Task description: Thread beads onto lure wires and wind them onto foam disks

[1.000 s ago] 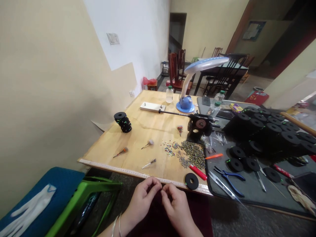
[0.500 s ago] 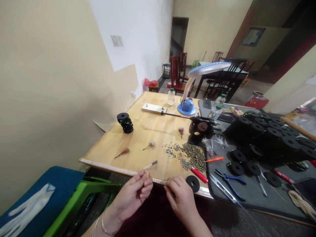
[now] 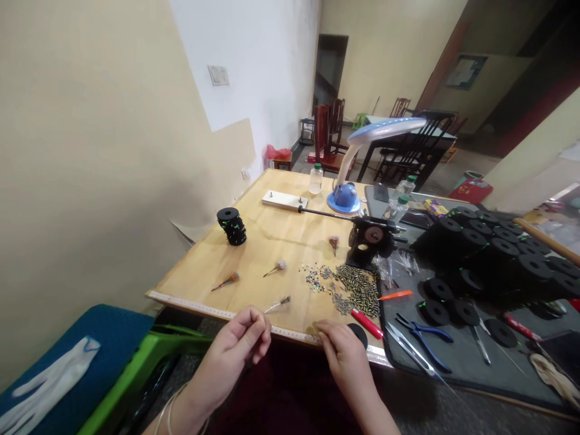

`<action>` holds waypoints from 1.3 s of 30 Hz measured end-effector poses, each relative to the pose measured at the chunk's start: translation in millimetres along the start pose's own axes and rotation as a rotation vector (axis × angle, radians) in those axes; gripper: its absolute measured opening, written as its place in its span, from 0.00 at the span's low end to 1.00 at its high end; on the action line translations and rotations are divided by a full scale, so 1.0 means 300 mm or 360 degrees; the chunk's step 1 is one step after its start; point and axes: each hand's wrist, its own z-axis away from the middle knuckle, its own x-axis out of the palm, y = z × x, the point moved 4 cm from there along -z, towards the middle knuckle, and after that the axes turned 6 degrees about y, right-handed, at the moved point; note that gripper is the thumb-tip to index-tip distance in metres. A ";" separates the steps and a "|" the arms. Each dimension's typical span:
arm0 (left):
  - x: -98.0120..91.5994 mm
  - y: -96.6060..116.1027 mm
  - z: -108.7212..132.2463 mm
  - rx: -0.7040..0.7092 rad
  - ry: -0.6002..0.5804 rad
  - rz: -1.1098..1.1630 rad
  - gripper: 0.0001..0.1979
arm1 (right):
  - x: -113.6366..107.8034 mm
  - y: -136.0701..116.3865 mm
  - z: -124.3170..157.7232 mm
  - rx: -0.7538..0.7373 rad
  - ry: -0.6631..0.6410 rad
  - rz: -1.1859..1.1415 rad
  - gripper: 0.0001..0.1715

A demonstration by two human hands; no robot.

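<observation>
Head view: left hand (image 3: 240, 341) and right hand (image 3: 343, 349), fingertips pinched, contents indiscernible, have parted; right now partly hides flat black ring (image 3: 360, 334); joint fingerwork presumably paused.

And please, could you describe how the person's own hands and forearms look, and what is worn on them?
Both the left hand and the right hand are ungloved, and no sleeve shows on either forearm. Thin, pale bangles circle the left wrist; none show on the right.
</observation>
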 end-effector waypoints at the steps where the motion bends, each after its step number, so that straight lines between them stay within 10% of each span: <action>1: 0.009 0.007 0.003 0.0042 -0.0023 -0.0093 0.14 | -0.017 0.001 -0.005 0.0062 0.0056 -0.0049 0.11; 6: 0.046 0.049 0.029 0.0247 -0.0111 -0.0392 0.10 | -0.098 -0.058 -0.006 0.0394 0.0331 -0.0336 0.12; 15: 0.071 0.033 0.051 0.0662 -0.0140 -0.0858 0.05 | 0.081 -0.210 0.064 0.0578 -0.0401 -0.1145 0.13; 27: 0.093 -0.043 0.017 0.0573 -0.0303 -0.1031 0.10 | 0.114 -0.140 0.059 0.0510 -0.0343 -0.0766 0.12; 39: 0.030 -0.070 -0.164 0.1036 0.0290 -0.2069 0.12 | 0.058 0.006 0.083 0.1196 0.0096 -0.1472 0.24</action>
